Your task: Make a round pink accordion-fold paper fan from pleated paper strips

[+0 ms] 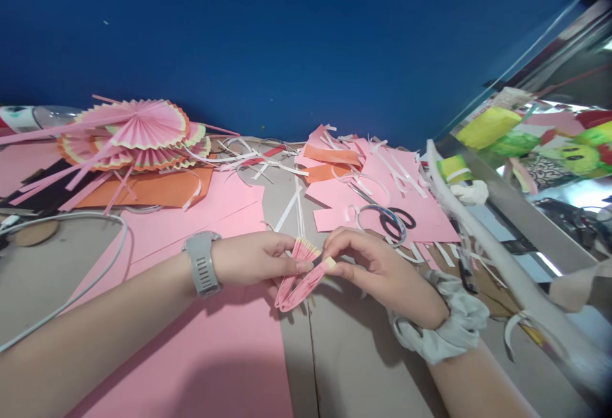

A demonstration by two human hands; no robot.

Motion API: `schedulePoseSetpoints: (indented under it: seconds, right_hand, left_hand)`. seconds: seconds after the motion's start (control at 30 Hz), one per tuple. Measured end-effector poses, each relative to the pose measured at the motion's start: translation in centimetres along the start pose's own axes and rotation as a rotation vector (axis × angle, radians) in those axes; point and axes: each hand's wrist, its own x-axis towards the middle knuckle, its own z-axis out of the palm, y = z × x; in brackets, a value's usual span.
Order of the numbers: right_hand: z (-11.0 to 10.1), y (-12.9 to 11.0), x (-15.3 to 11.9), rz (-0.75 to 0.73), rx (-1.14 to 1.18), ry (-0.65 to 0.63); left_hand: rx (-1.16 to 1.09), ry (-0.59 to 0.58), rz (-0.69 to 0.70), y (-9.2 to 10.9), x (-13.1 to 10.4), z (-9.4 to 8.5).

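Observation:
Between my two hands is a pleated pink paper fan [289,292] with a pale yellow edge, bent into a V with its fold toward me. My left hand [270,259] pinches one arm of it between thumb and fingers. The other arm's yellow-tipped end is held in the fingertips of my right hand [366,259]. Just beyond my hands, thin white paper strips [289,209] lie on the grey table [354,341]. Scissors with black handles [399,222] and a roll of clear tape [368,219] rest on pink paper past my right hand.
Finished pink paper rosettes [148,126] with paper strips are stacked at the back left, over orange paper [157,188]. Large pink sheets [229,354] lie under my left arm. A white cable [109,265] curves at left. A pale rail [473,227] borders the right side; a blue panel [287,42] stands behind.

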Motion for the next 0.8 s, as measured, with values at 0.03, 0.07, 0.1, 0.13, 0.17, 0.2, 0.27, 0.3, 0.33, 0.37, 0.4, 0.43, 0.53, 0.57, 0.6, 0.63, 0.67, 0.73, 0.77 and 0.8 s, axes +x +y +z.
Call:
schedulePoseSetpoints:
  seconds: [0.03,0.07,0.1,0.13,0.17,0.2,0.27,0.3,0.33,0.37,0.4,0.43,0.53,0.57,0.6,0.63,0.67,0.73,0.77,0.8]
  right_hand:
    - [0.02,-0.01,0.01,0.000,0.003,-0.003]
    - [0.05,-0.01,0.02,-0.002,0.006,-0.001]
    - [0.07,-0.01,0.03,-0.004,0.008,0.003]
    - [0.08,0.00,0.03,-0.008,0.012,0.008]
    - [0.10,0.02,0.03,-0.015,0.017,0.014]
    - [0.12,0.04,0.03,-0.023,0.022,0.020]
    - [0.14,0.08,0.02,-0.034,0.036,0.028]
    - [0.16,0.08,0.01,-0.034,0.045,0.029]
    - [0.17,0.06,0.00,-0.031,0.059,0.029]
    - [0.19,0.02,-0.02,-0.023,0.079,0.028]
    - [0.22,-0.03,-0.05,-0.015,0.103,0.023]
    - [0.25,-0.09,-0.07,-0.008,0.129,0.018]
    - [0.36,-0.25,-0.14,0.004,0.193,0.018]
    - [0.39,-0.28,-0.15,0.012,0.205,0.022]
    - [0.43,-0.29,-0.15,0.021,0.215,0.027]
    - [0.45,-0.29,-0.16,0.032,0.225,0.030]
    - [0.47,-0.28,-0.15,0.043,0.237,0.028]
    - [0.48,-0.28,-0.14,0.056,0.265,0.020]
    - [0.47,-0.29,-0.14,0.062,0.276,0.016]
    - [0.45,-0.31,-0.13,0.066,0.282,0.016]
  left_hand:
    - [-0.007,-0.008,0.005,-0.01,0.02,0.06]
    - [-0.016,-0.013,0.009,-0.02,0.04,0.11]
    - [-0.022,-0.013,0.012,-0.03,0.06,0.14]
    - [-0.027,-0.012,0.013,-0.03,0.08,0.17]
    - [-0.027,-0.009,0.014,-0.03,0.09,0.18]
    - [-0.025,-0.006,0.014,-0.02,0.10,0.20]
    - [-0.018,-0.005,0.012,-0.01,0.13,0.22]
    - [-0.015,-0.006,0.012,0.00,0.14,0.23]
    - [-0.014,-0.008,0.014,0.00,0.16,0.24]
    - [-0.016,-0.009,0.019,0.00,0.17,0.24]
    - [-0.020,-0.008,0.026,0.00,0.18,0.24]
    - [-0.025,-0.007,0.034,0.00,0.18,0.22]
    - [-0.035,0.006,0.048,-0.01,0.15,0.10]
    - [-0.035,0.007,0.048,-0.01,0.13,0.06]
    - [-0.032,0.005,0.047,-0.01,0.11,0.02]
    - [-0.031,0.001,0.046,-0.01,0.10,-0.02]
    - [-0.030,-0.001,0.044,-0.01,0.09,-0.03]
    - [-0.031,-0.004,0.036,-0.01,0.08,-0.02]
    - [-0.036,-0.003,0.032,-0.02,0.08,0.01]
    - [-0.041,-0.003,0.028,-0.02,0.08,0.04]
